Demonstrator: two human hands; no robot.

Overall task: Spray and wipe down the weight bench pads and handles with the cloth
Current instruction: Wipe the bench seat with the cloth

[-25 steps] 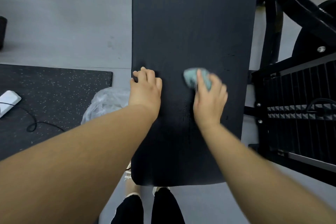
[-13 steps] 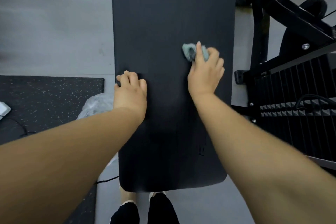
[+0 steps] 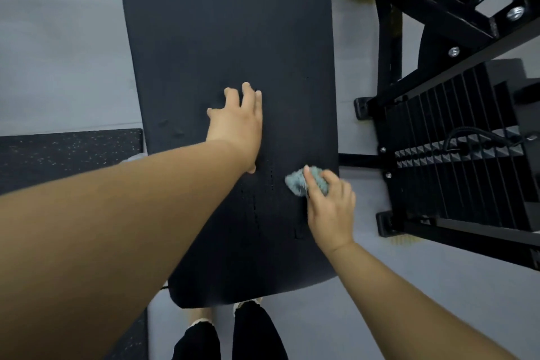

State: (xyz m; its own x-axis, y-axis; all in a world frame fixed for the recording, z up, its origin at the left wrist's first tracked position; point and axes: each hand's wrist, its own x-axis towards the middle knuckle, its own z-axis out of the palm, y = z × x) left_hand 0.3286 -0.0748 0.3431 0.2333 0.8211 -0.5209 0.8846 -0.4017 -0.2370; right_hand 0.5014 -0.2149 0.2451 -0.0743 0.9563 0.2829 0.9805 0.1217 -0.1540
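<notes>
Left of the long black matte bench pad (image 3: 228,38) lies a dark rubber floor mat flecked with pale specks (image 3: 67,152), its square corner just beside the pad's left edge; above it is smooth bare grey floor (image 3: 58,38). On the pad's middle rests the left hand (image 3: 238,126), palm down with fingers spread apart, holding nothing. Nearer the pad's right edge, the right hand (image 3: 330,207) is closed around a small crumpled grey-blue cloth (image 3: 306,181) and presses it onto the pad's surface. A narrow strip of grey floor separates the pad's right edge from a black steel machine frame with ribbed stacked plates (image 3: 455,155). The pad's near end is rounded, above the person's black trouser legs (image 3: 257,333).
</notes>
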